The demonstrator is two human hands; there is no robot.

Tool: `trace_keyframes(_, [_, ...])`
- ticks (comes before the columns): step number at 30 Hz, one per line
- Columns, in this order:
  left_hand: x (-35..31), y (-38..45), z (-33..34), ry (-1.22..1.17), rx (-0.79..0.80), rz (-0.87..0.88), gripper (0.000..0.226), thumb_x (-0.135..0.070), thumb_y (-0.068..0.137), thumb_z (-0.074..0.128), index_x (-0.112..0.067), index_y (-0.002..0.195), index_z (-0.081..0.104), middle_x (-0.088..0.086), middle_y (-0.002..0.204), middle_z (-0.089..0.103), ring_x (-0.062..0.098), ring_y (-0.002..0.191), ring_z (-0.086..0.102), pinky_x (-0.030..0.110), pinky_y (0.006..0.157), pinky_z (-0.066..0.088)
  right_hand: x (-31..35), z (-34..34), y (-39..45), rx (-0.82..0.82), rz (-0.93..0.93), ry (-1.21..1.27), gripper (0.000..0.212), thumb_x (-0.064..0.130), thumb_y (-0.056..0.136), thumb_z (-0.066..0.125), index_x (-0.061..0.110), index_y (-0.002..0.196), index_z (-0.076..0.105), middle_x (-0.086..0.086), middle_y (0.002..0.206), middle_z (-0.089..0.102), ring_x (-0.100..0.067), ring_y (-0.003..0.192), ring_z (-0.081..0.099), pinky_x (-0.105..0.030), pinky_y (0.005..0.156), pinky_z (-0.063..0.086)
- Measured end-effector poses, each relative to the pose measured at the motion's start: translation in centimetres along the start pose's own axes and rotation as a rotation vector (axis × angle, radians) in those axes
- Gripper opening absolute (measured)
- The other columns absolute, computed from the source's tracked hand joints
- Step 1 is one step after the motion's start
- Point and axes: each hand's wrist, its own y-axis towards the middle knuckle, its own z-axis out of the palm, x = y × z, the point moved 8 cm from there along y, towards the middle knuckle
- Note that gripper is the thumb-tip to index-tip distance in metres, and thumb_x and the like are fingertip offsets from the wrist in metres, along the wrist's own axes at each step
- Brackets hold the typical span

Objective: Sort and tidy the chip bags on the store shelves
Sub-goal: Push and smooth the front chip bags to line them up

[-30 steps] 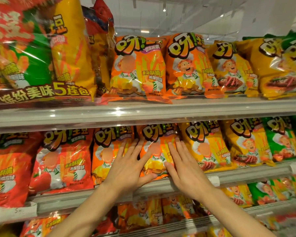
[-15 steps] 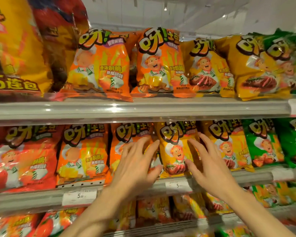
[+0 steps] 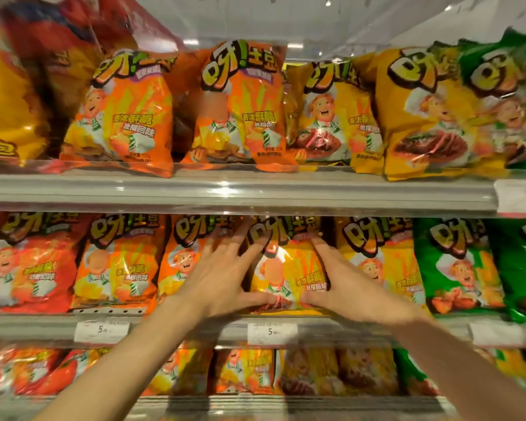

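On the middle shelf (image 3: 195, 328) a yellow chip bag (image 3: 286, 268) stands upright between an orange bag (image 3: 179, 262) and another yellow bag (image 3: 389, 262). My left hand (image 3: 222, 278) lies flat against the yellow bag's left edge, fingers spread and straight, thumb reaching to its lower corner. My right hand (image 3: 343, 284) mirrors it on the bag's right edge, fingers pointing up, thumb at the bottom. Both hands touch the bag from the front and sides; neither curls round it.
The same row holds a red bag (image 3: 22, 262), an orange bag (image 3: 119, 262) and green bags (image 3: 459, 268). The upper shelf (image 3: 225, 189) carries orange, yellow and green bags. A price tag (image 3: 272, 332) sits on the rail. More bags fill the lower shelf (image 3: 246, 372).
The view and both hands have shifted right along the middle shelf, from the orange bag to the yellow one. The hands have closed in on the yellow bag's two sides.
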Motion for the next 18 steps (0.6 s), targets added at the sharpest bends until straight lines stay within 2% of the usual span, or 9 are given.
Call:
trace_keyframes(2, [0.1, 0.1, 0.3, 0.004, 0.012, 0.009, 0.109, -0.096, 0.074, 0.037, -0.042, 0.157, -0.01, 0.008, 0.168, -0.011, 0.026, 0.155, 0.009, 0.044, 0.118, -0.014, -0.1, 0.1, -0.2, -0.014, -0.001, 0.008, 0.108, 0.056, 0.083, 0.069, 0.043, 0.153, -0.012, 0.007, 0.161, 0.017, -0.022, 0.136, 0.043, -0.04, 0.108, 0.041])
trace_keyframes(7, [0.5, 0.3, 0.0, 0.026, 0.034, 0.035, 0.11, -0.095, 0.074, 0.037, -0.042, 0.156, -0.012, 0.009, 0.168, -0.01, 0.024, 0.155, 0.01, 0.043, 0.114, -0.017, 0.4, 0.6, -0.6, -0.04, 0.007, 0.041, 0.11, 0.054, 0.082, 0.073, 0.043, 0.153, -0.01, 0.011, 0.156, 0.016, -0.019, 0.131, 0.046, -0.035, 0.102, 0.045])
trace_keyframes(11, [0.2, 0.4, -0.1, 0.016, 0.012, 0.065, 0.111, -0.097, 0.073, 0.033, -0.039, 0.157, -0.012, 0.012, 0.168, -0.007, 0.024, 0.156, 0.005, 0.048, 0.121, -0.015, 0.4, 0.0, -0.5, -0.019, 0.008, 0.015, 0.115, 0.057, 0.079, 0.074, 0.04, 0.155, -0.011, 0.007, 0.161, 0.012, -0.021, 0.135, 0.044, -0.033, 0.104, 0.044])
trace_keyframes(14, [0.3, 0.5, 0.1, 0.007, 0.004, 0.095, 0.112, -0.1, 0.071, 0.031, -0.042, 0.156, -0.014, 0.01, 0.169, -0.007, 0.026, 0.155, 0.01, 0.053, 0.124, -0.007, 0.4, -1.0, 0.1, -0.021, 0.018, -0.01, 0.121, 0.066, 0.074, 0.074, 0.043, 0.154, -0.015, 0.002, 0.167, 0.003, -0.024, 0.146, 0.032, -0.035, 0.111, 0.038])
trace_keyframes(18, [0.7, 0.8, 0.3, 0.019, 0.009, 0.11, 0.113, -0.099, 0.071, 0.032, -0.042, 0.153, -0.02, 0.01, 0.169, -0.004, 0.025, 0.154, 0.018, 0.054, 0.124, -0.005, 0.3, -0.3, 0.7, 0.029, 0.05, -0.04, 0.128, 0.064, 0.073, 0.076, 0.039, 0.154, -0.02, -0.002, 0.168, -0.01, -0.022, 0.153, 0.013, -0.036, 0.119, 0.027])
